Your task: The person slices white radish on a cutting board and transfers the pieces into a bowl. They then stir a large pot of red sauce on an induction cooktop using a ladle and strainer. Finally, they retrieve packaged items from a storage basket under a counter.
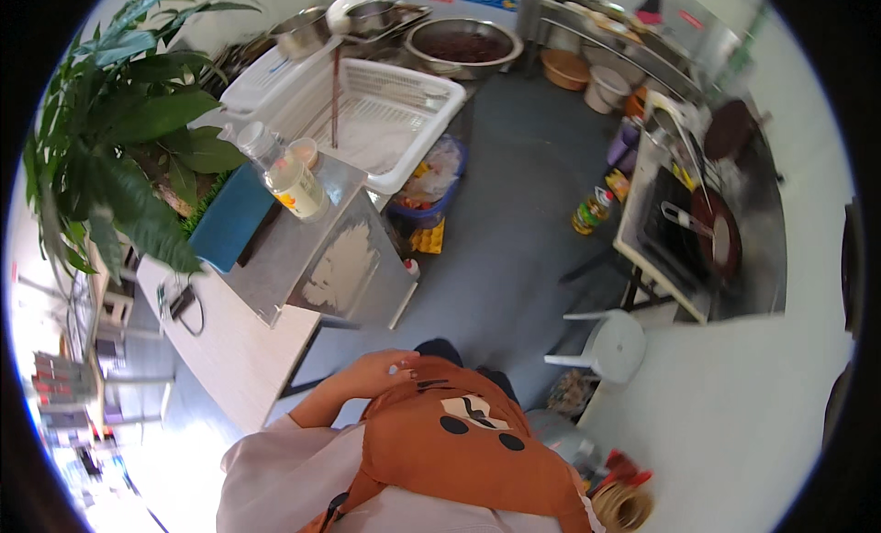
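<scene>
My left hand rests against the front of a brown apron at waist height. Its fingertips touch the cloth, and whether they grip any of it cannot be told. My right hand is out of view. Black shapes and a white patch are printed on the apron. Ahead and to the left is a metal-topped stand. On it are a clear plastic bottle with pale contents, a small cup and a leaning blue panel. Beyond the stand lies a white plastic basket with a thin brown stick upright in it.
A leafy plant overhangs the left side, above a pale tabletop. Farther off stands a steel basin with dark contents. A blue bin, an oil bottle and a white stool occupy the floor beside a right-hand worktable.
</scene>
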